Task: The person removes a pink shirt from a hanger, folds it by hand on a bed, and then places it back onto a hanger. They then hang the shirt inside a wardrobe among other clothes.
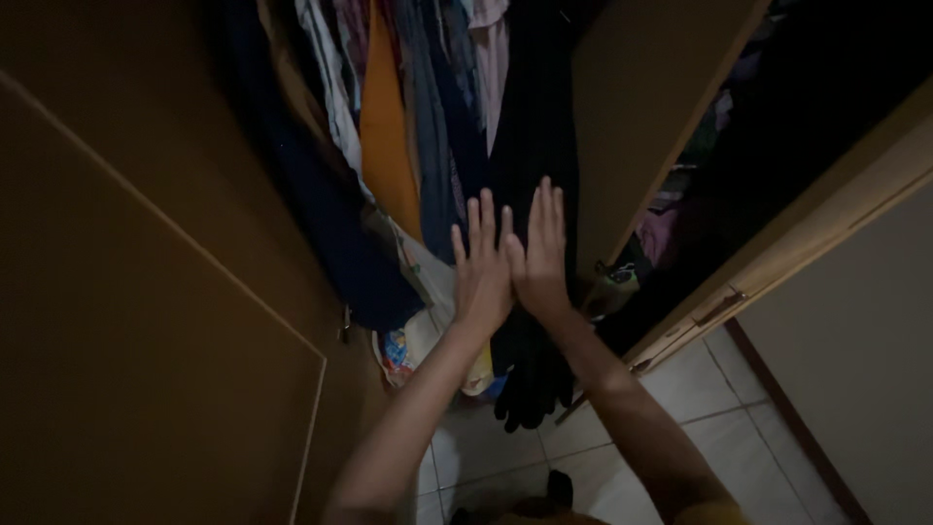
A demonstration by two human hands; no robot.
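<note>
My left hand (pixel 481 264) and my right hand (pixel 539 255) are raised side by side, fingers straight and slightly apart, thumbs touching, in front of hanging clothes in an open wardrobe. Both hold nothing. Behind them hang a black garment (pixel 535 126), dark blue clothes (pixel 442 136) and an orange garment (pixel 387 136). Whether my fingertips touch the cloth I cannot tell.
An open brown wardrobe door (pixel 146 292) fills the left. A second door panel (pixel 646 107) stands at the right, another one (pixel 826 224) beyond. A white patterned bag (pixel 423 321) hangs low among the clothes. Pale tiled floor (pixel 700 408) lies below.
</note>
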